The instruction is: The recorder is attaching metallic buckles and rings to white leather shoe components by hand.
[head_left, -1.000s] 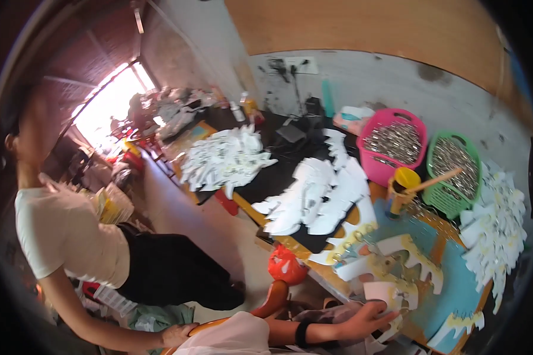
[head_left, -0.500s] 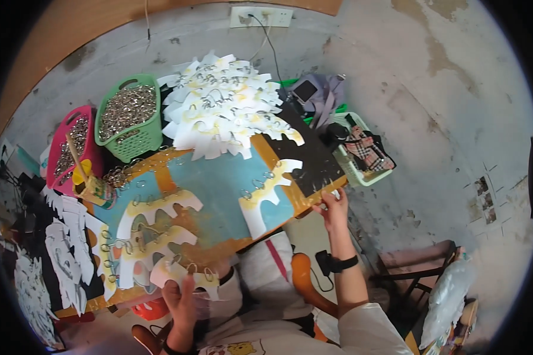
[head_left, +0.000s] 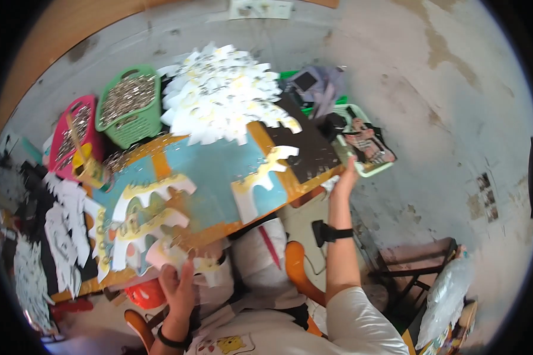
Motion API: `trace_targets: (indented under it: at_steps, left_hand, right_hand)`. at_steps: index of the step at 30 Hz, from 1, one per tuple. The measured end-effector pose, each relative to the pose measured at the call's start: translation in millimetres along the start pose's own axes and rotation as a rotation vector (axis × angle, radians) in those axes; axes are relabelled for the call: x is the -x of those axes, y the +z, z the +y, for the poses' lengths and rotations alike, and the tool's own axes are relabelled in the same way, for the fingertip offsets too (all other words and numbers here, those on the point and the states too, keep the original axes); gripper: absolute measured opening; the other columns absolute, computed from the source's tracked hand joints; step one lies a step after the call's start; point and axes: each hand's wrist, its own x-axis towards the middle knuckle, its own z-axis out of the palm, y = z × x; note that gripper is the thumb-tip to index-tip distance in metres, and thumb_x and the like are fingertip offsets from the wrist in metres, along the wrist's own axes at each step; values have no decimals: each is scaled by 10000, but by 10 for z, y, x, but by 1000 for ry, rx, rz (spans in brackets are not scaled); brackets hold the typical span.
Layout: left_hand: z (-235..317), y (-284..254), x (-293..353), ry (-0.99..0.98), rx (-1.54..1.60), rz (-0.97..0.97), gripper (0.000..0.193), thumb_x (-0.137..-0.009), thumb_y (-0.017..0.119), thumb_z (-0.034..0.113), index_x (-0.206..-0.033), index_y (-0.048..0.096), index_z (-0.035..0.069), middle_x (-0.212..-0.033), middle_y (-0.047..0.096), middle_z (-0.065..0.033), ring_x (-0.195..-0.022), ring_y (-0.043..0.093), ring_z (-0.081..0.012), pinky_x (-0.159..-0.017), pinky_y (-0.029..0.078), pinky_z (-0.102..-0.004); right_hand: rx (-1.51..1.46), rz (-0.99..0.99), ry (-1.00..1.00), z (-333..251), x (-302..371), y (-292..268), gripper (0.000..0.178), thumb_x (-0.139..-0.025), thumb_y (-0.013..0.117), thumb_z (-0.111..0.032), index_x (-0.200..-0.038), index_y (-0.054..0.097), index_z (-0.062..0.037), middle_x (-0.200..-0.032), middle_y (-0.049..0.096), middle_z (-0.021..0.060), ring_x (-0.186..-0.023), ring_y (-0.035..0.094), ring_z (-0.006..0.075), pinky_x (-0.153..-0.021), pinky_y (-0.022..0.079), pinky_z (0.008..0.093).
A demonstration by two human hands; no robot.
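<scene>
My left hand is closed on a white scalloped card strip, its thumb and fingers gripping the near end. The strip has yellow smears and small metal rings, and hangs just off the table's front edge. My right hand is at the table's right corner beside a pale green basket, partly blurred, with the fingers that show stretched out and nothing seen in them. Similar ringed strips lie on the blue tabletop: two at left and one at right.
A big heap of ringed card strips covers the back. Green and pink baskets of metal rings stand at back left, near a yellow pot with a stick. Plain white cards lie at far left. A grey bag sits behind.
My right hand has moved outward and up, from the table edge to beside the pale green basket. My left hand still holds its strip. The whole view has shifted slightly.
</scene>
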Motion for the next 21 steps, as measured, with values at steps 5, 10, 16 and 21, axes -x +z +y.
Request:
trace_targets:
  at_steps: [5, 10, 16, 21]
  left_hand:
    - [-28, 59, -61, -9, 52, -63, 190, -896, 662, 148, -799, 627, -12, -707, 584, -8, -665, 488, -66, -577, 387, -258]
    - [130, 126, -19, -13, 196, -76, 208, -904, 647, 137, -807, 651, -47, -654, 595, -9, -621, 491, -51, -542, 379, -237]
    - [126, -73, 53, 10, 178, -95, 185, -919, 640, 127, -833, 641, -37, -723, 603, 28, -663, 473, -32, -568, 380, -209]
    - [146, -94, 42, 59, 195, -19, 180, -937, 616, 134, -913, 617, -45, -790, 601, 21, -738, 473, -35, -624, 402, -201]
  right_hand:
    - [64, -455, -193, -1406, 1363, 428, 333, -956, 578, -269, -1160, 565, -7, -1065, 595, 59, -964, 534, 105, -844, 419, 265]
    - [8, -1315, -65, -1837, 2515, 619, 99, -865, 657, -90, -930, 661, -15, -823, 635, 19, -742, 558, 66, -614, 449, 233]
    - [142, -1640, 424, -2034, 2809, 765, 140, -862, 680, -132, -886, 664, 5, -744, 642, 19, -702, 561, 72, -592, 439, 236]
    - [-53, -1660, 283, -1936, 2878, 736, 164, -878, 674, -140, -842, 643, 18, -719, 629, 19, -666, 526, 64, -591, 432, 239]
